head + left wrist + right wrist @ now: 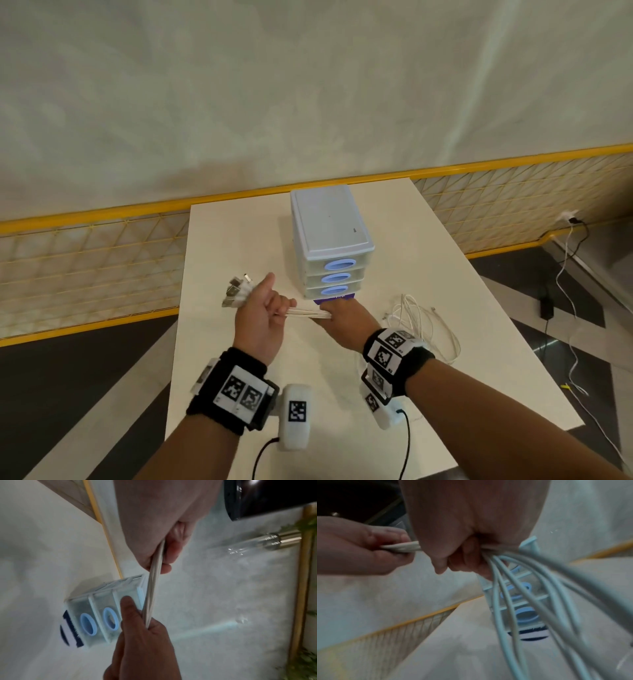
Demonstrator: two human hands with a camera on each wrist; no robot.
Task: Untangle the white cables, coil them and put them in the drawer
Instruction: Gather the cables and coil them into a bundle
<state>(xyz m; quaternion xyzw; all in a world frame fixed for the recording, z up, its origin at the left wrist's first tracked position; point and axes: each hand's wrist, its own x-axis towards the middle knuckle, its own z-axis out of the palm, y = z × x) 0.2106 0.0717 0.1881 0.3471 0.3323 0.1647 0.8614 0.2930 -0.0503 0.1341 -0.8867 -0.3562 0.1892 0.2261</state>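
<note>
A bundle of white cables (305, 312) is stretched taut between both hands above the white table (239, 246). My left hand (265, 308) grips the bundle near its USB plugs (236, 291), which stick out to the left. My right hand (337, 313) grips the same bundle just in front of the drawer unit (329, 240). The cables' loose lengths (418, 318) lie on the table to the right. All three drawers with blue handles are closed. In the left wrist view the cables (154, 588) run from my left hand (164, 555) to my right hand (142, 631). In the right wrist view the strands (513, 588) fan out below my right hand (462, 555).
A dark round label (334, 297) lies under the drawer unit's front. A yellow mesh railing (89, 260) runs behind the table. On the floor at right, a charger cable (568, 308) hangs from a wall socket (568, 216). The table's left edge is close to my left hand.
</note>
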